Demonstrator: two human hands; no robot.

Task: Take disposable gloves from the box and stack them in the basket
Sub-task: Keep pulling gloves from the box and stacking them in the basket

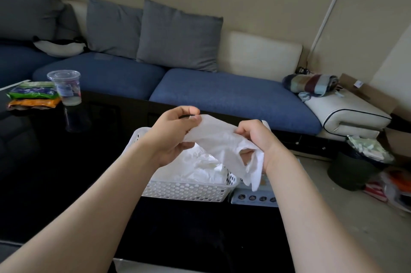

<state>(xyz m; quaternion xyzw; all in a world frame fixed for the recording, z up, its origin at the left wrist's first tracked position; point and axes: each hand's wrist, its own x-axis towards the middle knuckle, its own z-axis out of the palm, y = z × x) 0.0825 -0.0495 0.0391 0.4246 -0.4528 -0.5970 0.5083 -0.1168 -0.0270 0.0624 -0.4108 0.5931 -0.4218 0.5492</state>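
Note:
A thin translucent white disposable glove is stretched between both hands above the basket. My left hand pinches its cuff end between thumb and fingers. My right hand grips the other end, and the glove's fingers dangle below that wrist. Under the hands stands a white perforated plastic basket on the dark table, holding a crumpled pile of white gloves. The glove box lies just right of the basket, mostly hidden by my right forearm.
A clear plastic cup and stacked snack packets sit at the table's far left. A blue sofa with grey cushions runs behind the table. A dark bin and clutter stand on the floor at right.

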